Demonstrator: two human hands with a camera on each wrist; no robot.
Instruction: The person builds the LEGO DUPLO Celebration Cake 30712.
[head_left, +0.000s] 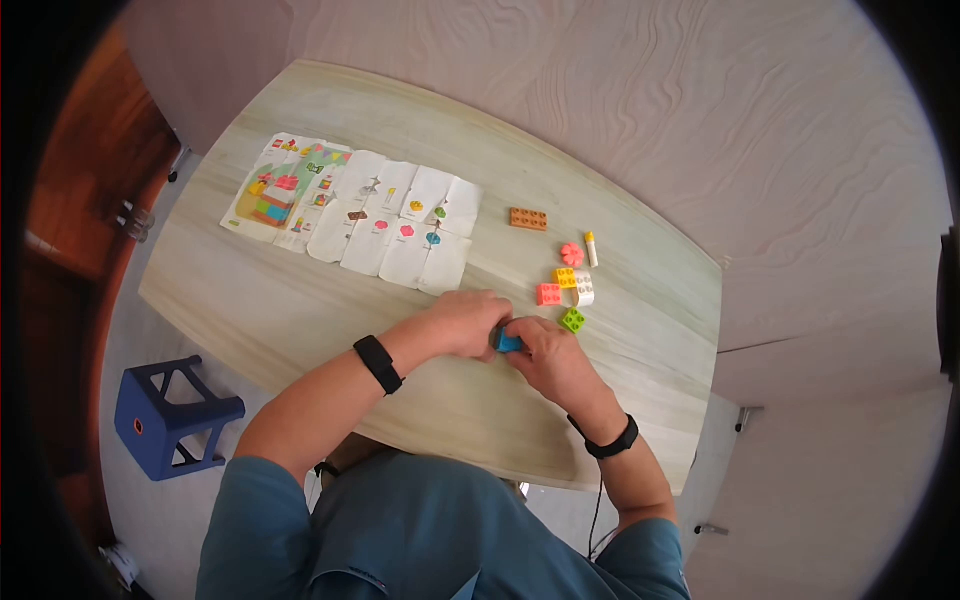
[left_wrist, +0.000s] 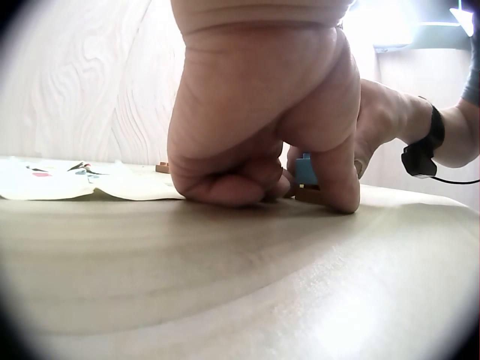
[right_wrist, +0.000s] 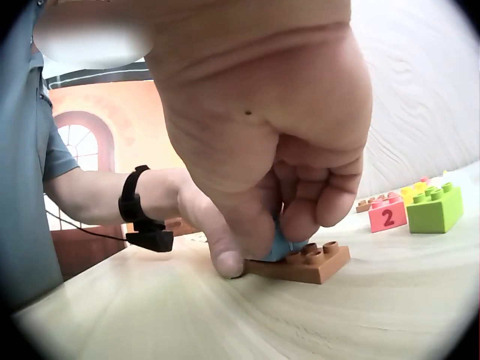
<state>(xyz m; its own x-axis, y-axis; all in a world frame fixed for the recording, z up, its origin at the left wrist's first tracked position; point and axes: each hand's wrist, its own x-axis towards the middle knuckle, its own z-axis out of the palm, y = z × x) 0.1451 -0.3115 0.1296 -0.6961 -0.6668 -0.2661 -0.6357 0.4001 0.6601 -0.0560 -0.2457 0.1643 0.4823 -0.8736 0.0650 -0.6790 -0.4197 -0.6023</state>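
My right hand [head_left: 555, 355] pinches a blue toy brick [head_left: 507, 341] between thumb and fingers. That brick sits on the studs of a flat brown plate brick [right_wrist: 319, 268], which lies on the table under it. One end of the brown plate shows bare studs in the right wrist view; its other end is covered by the hands. My left hand [head_left: 468, 322] holds the brown plate from the left, thumb down at the near side and fingers curled on the far side. In the left wrist view the blue brick [left_wrist: 305, 172] shows in the gap between thumb and fingers.
Beyond my right hand lie a green brick [head_left: 572, 320], a pink brick [head_left: 548, 294] marked 2, a yellow brick [head_left: 565, 277], a white piece [head_left: 584, 290], a flower piece [head_left: 571, 254], a candle-like piece [head_left: 591, 250] and another brown plate [head_left: 528, 218]. An instruction sheet [head_left: 345, 240] lies left.
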